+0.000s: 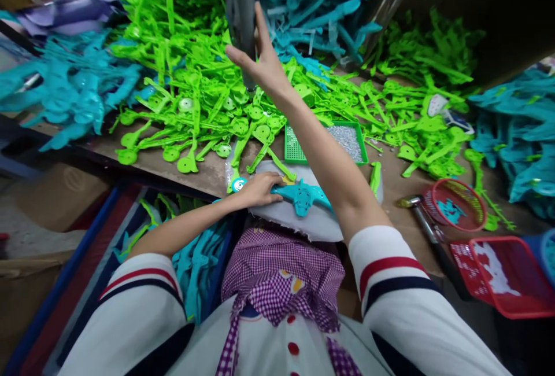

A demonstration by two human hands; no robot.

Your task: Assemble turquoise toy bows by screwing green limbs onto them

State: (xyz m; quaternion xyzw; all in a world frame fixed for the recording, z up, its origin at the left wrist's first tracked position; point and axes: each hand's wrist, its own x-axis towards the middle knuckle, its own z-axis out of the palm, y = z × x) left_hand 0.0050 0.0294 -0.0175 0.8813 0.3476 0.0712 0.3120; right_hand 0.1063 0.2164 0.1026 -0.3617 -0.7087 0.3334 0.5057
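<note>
My left hand (259, 190) grips the left end of a turquoise plastic part (302, 196), its fingers curled over it. The part lies flat on a pale cloth-covered pad (277, 214) at the table's front edge; my right forearm covers its right end. A bright green part (277, 162) and a bit of yellow sit near those fingertips. Farther off, my right hand (269, 66) is raised with thumb and fingers apart beside a grey upright power screwdriver (240, 11). The thumb overlaps the tool in view, and the hand is not closed around it.
Lime-green plastic parts (191, 87) are heaped across the table. Turquoise parts pile up at left (82, 81) and right (520, 133). A green tray (299, 143) holds small screws. Rightward are a hammer (429, 225), a round red basket (455, 205) and a red tray (511, 283).
</note>
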